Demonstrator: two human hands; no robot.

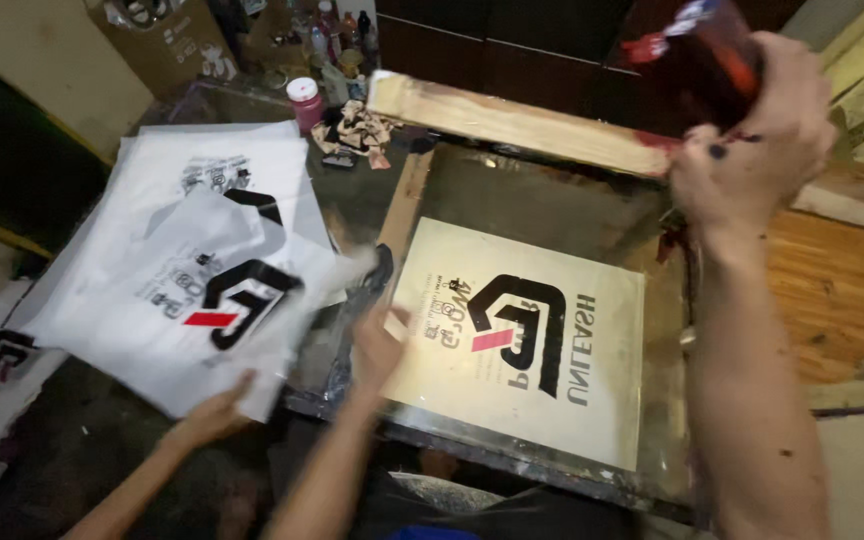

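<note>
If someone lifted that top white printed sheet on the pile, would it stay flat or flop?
The white printed sheet would probably flop: it looks thin and its edges already curl over the pile. It seems light for its size. A hand at its lower edge suggests it slides easily.

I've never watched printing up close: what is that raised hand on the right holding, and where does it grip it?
The right hand holds a dark, red-smeared container, gripped around its lower body, above the wooden frame.

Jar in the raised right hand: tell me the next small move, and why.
Probably hold the jar up in the right hand and wait. Another person's hand rests at the edge of the printed sheet below the wooden frame, so tipping now could splash it.
</note>
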